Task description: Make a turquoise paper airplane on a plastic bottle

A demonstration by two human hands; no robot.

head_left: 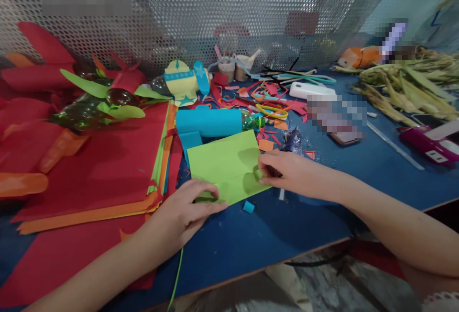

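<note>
A sheet of light green paper (224, 159) lies at the middle of the table, with a crease or fold running along its near part. My left hand (190, 204) is closed on its near left edge, thumb and fingers pinching it. At the right edge, my right hand (290, 171) pinches the same sheet with curled fingers. Just behind the paper lies a plastic bottle wrapped in blue paper (211, 121), its green neck pointing right. A small rolled blue scrap (248, 206) sits in front of the sheet.
Stacked red and orange sheets (96, 163) cover the left, with paper-decorated bottles (125, 84) behind. Paper scraps (265, 94), rubber bands and a white device (311, 91) lie beyond my hands. Dried husks (405, 82) and a magenta glue gun (430, 142) are right. A perforated metal panel (229, 10) stands behind.
</note>
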